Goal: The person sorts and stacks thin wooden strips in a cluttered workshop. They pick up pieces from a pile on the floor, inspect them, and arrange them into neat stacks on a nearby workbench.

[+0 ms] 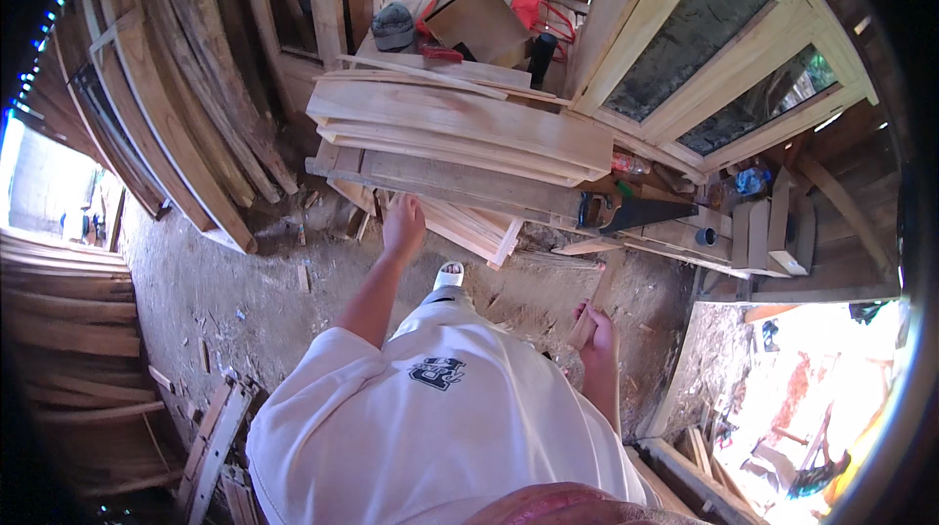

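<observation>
My left hand [403,227] is closed at the front edge of a workbench plank [440,183]; its fingers are partly hidden, so I cannot make out what it grips, if anything. Lower down on the right, my right hand [596,331] is closed around a narrow wooden strip [607,282], which slants up toward the bench. Several wide pale boards [450,119] lie stacked on the bench. At the bench's right end rests a handsaw [641,212] with a dark blade. Beneath the front plank, pale lengths of wood [465,227] stick out near my left hand.
Long planks [186,85] lean at the left, with more stacked timber [73,329] below. A wooden frame with dark panes [724,45] stands at the back right. On the bench's far side are a grey cap [393,28] and a cardboard piece [479,21]. Wood scraps litter the dirt floor [264,280].
</observation>
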{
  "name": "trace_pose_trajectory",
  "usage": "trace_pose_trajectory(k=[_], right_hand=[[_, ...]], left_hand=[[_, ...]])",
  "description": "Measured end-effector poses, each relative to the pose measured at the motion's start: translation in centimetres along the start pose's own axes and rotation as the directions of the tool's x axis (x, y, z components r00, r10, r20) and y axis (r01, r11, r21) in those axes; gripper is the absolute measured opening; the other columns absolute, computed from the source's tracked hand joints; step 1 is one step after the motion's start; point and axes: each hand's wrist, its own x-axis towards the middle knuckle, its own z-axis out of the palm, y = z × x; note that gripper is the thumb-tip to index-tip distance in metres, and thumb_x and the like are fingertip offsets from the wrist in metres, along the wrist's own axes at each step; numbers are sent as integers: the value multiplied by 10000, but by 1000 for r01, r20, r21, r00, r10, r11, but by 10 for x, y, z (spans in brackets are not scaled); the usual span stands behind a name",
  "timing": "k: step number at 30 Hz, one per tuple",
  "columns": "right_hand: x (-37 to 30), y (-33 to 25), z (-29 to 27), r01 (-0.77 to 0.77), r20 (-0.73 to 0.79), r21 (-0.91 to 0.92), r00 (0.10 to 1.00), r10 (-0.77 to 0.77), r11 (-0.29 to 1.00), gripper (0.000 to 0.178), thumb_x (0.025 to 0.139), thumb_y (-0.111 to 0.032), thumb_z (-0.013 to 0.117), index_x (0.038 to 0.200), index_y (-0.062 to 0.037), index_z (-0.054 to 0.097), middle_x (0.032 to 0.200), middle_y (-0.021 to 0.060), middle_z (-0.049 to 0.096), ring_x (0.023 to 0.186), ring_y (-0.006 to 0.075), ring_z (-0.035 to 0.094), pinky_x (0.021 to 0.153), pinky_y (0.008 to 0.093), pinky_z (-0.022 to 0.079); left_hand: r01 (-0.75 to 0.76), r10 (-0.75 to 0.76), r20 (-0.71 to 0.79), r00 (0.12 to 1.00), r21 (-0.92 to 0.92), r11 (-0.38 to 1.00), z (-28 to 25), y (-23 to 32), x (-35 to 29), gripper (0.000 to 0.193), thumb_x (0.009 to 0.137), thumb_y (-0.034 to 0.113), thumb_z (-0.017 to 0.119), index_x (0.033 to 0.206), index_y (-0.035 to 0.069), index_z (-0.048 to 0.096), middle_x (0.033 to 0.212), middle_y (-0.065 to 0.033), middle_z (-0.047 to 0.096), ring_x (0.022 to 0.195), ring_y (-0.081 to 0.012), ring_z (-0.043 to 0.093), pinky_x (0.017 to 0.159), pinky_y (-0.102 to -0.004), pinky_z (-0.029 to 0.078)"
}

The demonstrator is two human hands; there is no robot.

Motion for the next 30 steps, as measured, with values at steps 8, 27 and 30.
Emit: trace_pose_trajectory(k=[8,27,30], right_hand=[[-14,0,115,284,-128,198,956,-263,938,341,993,-152,632,1307,-24,601,1183,98,675,1178,238,616,985,384,508],[-48,26,134,418,-316,174,881,-352,892,319,1009,-174,643,1245,40,643,1154,107,682,1100,211,635,983,362,501],[-45,25,139,447,-342,137,859,-381,884,292,1006,-164,650,1198,55,659,1118,101,683,1021,191,638,893,334,509]], left_hand=[[-526,523,-237,819,57,849,-79,56,207,331,815,37,663,1142,43,610,1202,-172,611,1166,-381,569,1000,-482,470],[-751,618,444,648,237,617,-39,43,341,565,785,104,691,1336,84,569,1272,-161,612,1275,-345,532,1094,-490,403],[-724,564,477,674,273,634,-35,46,345,543,778,104,691,1310,80,582,1258,-167,614,1249,-360,549,1088,-488,407]])
